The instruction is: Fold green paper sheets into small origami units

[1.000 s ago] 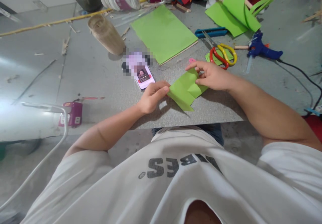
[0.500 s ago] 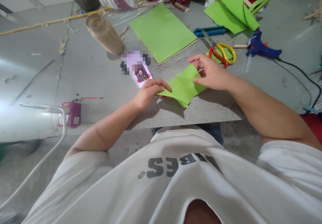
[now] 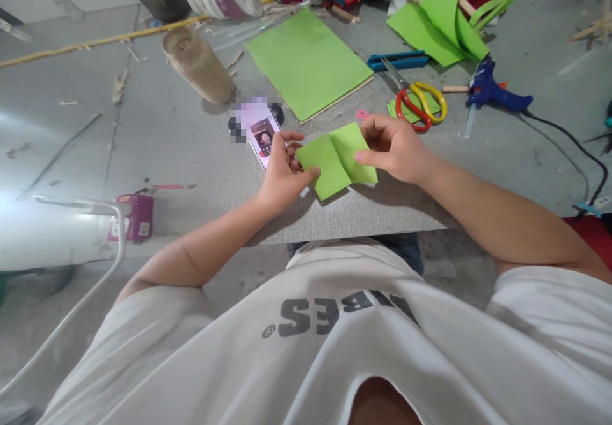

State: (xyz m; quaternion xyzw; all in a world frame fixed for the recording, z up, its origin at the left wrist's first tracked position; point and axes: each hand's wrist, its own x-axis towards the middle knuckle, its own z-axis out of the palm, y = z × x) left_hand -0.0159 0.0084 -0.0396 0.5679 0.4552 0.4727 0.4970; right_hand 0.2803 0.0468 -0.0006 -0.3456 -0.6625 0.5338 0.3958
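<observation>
A small piece of green paper (image 3: 332, 165) with a crease down its middle is held up between my hands, just above the table's front edge. My left hand (image 3: 285, 170) pinches its left side, thumb on top. At the right side, my right hand (image 3: 394, 148) grips the paper between thumb and fingers. Close to my left hand lies a phone (image 3: 261, 138) with its screen lit. Beyond my right hand rest scissors (image 3: 421, 103) with red and yellow handles, on top of small green paper pieces (image 3: 394, 108). A small pink object (image 3: 362, 115) lies beside them.
A large green sheet (image 3: 310, 62) lies farther back, near a blue utility knife (image 3: 399, 60). At right is a blue glue gun (image 3: 500, 88) with a black cord. A beige jar (image 3: 198, 65) stands at left; cut green paper (image 3: 435, 27) is heaped behind.
The green paper has turned and opened out, showing its crease and both halves. My left fingers have shifted up its left edge, and my right hand has closed on the right side.
</observation>
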